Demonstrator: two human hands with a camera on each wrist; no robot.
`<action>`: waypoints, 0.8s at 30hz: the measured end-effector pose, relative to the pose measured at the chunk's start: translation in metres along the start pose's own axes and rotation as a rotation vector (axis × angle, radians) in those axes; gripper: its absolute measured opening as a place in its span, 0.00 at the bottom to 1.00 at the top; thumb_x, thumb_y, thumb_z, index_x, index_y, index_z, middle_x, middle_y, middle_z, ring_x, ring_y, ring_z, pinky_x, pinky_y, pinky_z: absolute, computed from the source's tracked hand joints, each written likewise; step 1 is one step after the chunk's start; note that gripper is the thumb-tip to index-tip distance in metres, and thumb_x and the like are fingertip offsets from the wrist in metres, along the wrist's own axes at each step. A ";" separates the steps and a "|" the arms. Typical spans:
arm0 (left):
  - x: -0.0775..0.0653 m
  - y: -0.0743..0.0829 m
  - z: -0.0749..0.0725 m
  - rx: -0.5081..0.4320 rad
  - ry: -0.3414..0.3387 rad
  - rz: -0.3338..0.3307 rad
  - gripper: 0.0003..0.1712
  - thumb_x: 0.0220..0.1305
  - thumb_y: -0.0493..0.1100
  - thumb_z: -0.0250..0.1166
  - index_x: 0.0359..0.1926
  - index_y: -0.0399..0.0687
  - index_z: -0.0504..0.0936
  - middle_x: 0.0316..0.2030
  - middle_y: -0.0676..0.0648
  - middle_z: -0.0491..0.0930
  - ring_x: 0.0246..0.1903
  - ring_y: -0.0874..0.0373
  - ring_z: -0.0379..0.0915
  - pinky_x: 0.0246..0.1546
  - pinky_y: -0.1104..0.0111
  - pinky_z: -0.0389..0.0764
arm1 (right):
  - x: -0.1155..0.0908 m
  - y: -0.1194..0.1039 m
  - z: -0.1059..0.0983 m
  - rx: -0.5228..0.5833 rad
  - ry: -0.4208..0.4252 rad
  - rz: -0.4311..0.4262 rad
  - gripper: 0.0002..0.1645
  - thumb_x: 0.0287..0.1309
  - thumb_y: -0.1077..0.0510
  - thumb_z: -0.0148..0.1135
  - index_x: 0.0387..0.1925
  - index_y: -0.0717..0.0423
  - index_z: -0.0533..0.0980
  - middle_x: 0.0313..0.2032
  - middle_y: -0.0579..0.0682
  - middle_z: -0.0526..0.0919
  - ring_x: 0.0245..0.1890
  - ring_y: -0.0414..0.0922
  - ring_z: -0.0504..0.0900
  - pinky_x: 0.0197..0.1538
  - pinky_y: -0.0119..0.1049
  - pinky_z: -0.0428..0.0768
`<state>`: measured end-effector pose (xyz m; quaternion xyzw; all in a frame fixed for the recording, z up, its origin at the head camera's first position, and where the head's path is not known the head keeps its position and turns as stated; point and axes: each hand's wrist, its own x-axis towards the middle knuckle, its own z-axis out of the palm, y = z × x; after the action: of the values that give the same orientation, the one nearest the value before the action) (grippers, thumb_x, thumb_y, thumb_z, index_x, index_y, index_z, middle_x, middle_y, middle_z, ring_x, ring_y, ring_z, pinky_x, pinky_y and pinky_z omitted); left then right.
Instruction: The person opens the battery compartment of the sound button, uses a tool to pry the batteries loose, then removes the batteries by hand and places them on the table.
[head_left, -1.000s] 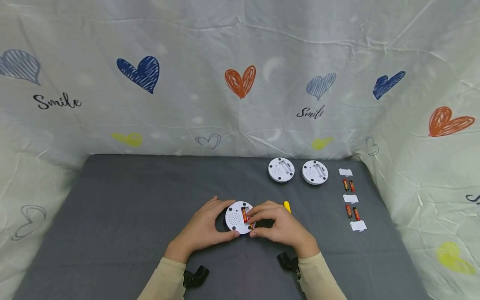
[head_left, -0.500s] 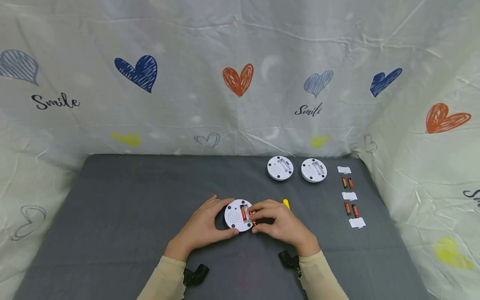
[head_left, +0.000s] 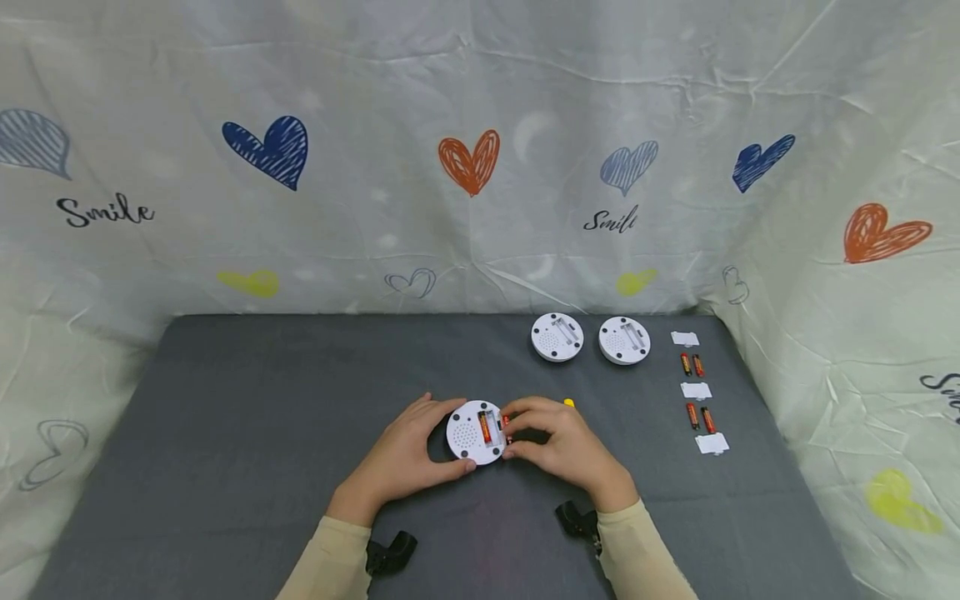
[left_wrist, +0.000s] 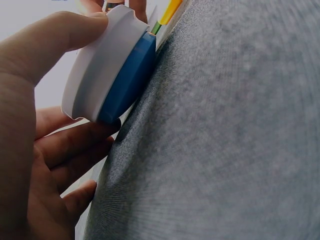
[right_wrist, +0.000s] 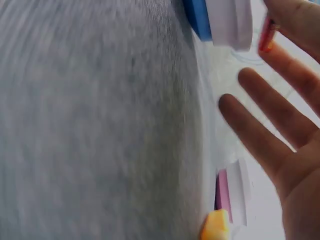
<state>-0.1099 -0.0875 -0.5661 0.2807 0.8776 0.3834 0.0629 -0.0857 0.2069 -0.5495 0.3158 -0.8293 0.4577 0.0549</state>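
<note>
My left hand (head_left: 405, 446) grips a round white device (head_left: 465, 435) by its left side, thumb at the near rim. Its top face carries speaker holes, dark feet and a battery compartment. The left wrist view shows a blue part (left_wrist: 131, 80) on its other side. One red-and-black battery (head_left: 484, 427) lies in the left slot of the compartment. Beside the device's right edge, my right hand (head_left: 562, 442) pinches a second battery (right_wrist: 267, 36) between thumb and fingers, partly hidden in the head view. The other fingers of that hand are spread.
Two similar white devices (head_left: 557, 337) stand at the back with bare compartments. To the right, several batteries (head_left: 692, 416) lie in pairs between white covers (head_left: 712, 443). A yellow-handled tool (left_wrist: 170, 11) lies just behind my right hand. A patterned curtain (head_left: 360, 183) hangs behind the table.
My right hand has drawn the pinched battery slightly right, from over the compartment to the device's edge. The left hand keeps its hold. The head view has shifted a little.
</note>
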 end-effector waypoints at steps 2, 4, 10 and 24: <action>0.000 0.000 0.001 0.001 0.004 -0.002 0.51 0.59 0.67 0.82 0.78 0.54 0.76 0.71 0.50 0.79 0.79 0.39 0.62 0.80 0.40 0.62 | 0.000 -0.001 -0.004 -0.007 0.032 -0.017 0.13 0.57 0.59 0.85 0.43 0.53 0.90 0.54 0.52 0.89 0.55 0.48 0.88 0.58 0.40 0.87; 0.000 0.000 0.002 0.002 0.005 -0.008 0.51 0.59 0.67 0.82 0.78 0.55 0.76 0.70 0.50 0.80 0.79 0.39 0.62 0.80 0.40 0.62 | -0.002 -0.001 -0.009 -0.009 0.065 -0.014 0.13 0.57 0.59 0.85 0.43 0.53 0.90 0.54 0.54 0.89 0.55 0.49 0.88 0.57 0.38 0.86; 0.002 0.001 0.001 0.005 0.001 0.008 0.52 0.58 0.66 0.82 0.78 0.54 0.76 0.70 0.50 0.80 0.79 0.42 0.64 0.81 0.44 0.60 | -0.015 -0.002 -0.029 -0.022 0.165 0.045 0.13 0.55 0.63 0.86 0.39 0.49 0.89 0.54 0.57 0.89 0.57 0.51 0.88 0.62 0.31 0.82; 0.000 -0.001 0.000 -0.006 0.002 0.012 0.52 0.58 0.66 0.83 0.79 0.54 0.75 0.70 0.49 0.80 0.79 0.40 0.62 0.80 0.42 0.61 | -0.076 0.003 -0.066 -0.179 0.356 0.198 0.20 0.46 0.68 0.89 0.36 0.45 0.88 0.54 0.53 0.90 0.55 0.52 0.88 0.62 0.23 0.77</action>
<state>-0.1107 -0.0882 -0.5665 0.2853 0.8748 0.3868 0.0607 -0.0393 0.2962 -0.5427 0.1410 -0.8709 0.4338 0.1829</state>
